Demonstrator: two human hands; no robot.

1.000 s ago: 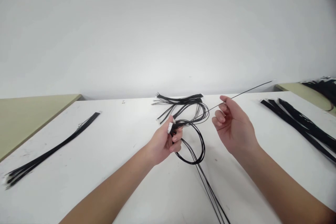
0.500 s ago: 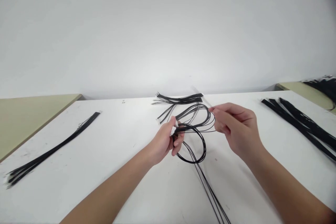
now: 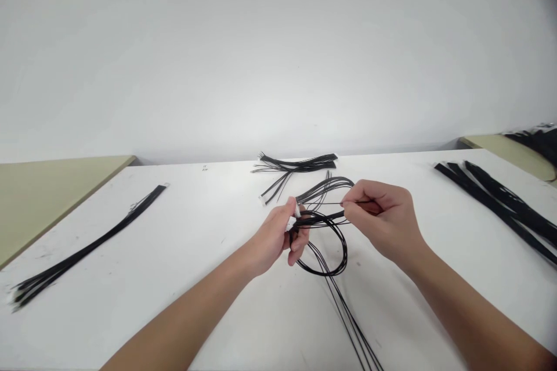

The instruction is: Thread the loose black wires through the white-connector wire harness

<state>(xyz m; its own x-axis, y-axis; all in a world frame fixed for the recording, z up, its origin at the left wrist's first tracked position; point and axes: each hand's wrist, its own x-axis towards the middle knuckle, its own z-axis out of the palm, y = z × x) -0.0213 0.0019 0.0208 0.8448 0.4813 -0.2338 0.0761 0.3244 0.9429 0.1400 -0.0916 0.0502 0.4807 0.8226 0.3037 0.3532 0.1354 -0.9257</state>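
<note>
Between thumb and fingers, my left hand (image 3: pixel 278 237) grips white plastic connectors (image 3: pixel 291 222) from which black wires run out. The wires of this wire harness (image 3: pixel 343 252) bend into loops to the right of the hand, and several loose strands trail down toward the front edge. My right hand (image 3: pixel 383 211) is closed, pinching one thin black wire (image 3: pixel 322 203) that stretches straight from the connectors. Some of the looped wires pass behind the right fingers, so their ends there are hidden.
Behind the hands, more black wire bundles (image 3: pixel 300 163) lie on the white table (image 3: pixel 174 266). One long bundle (image 3: pixel 96 246) rests at left, several thick ones (image 3: pixel 496 203) at right. Yellowish boards (image 3: pixel 52 191) flank the table; a dark wire pile (image 3: pixel 535 145) sits on the right one.
My right hand has moved slightly left and down, and the single wire it pinches now runs straight to the connectors. My left hand has shifted a little right with the harness.
</note>
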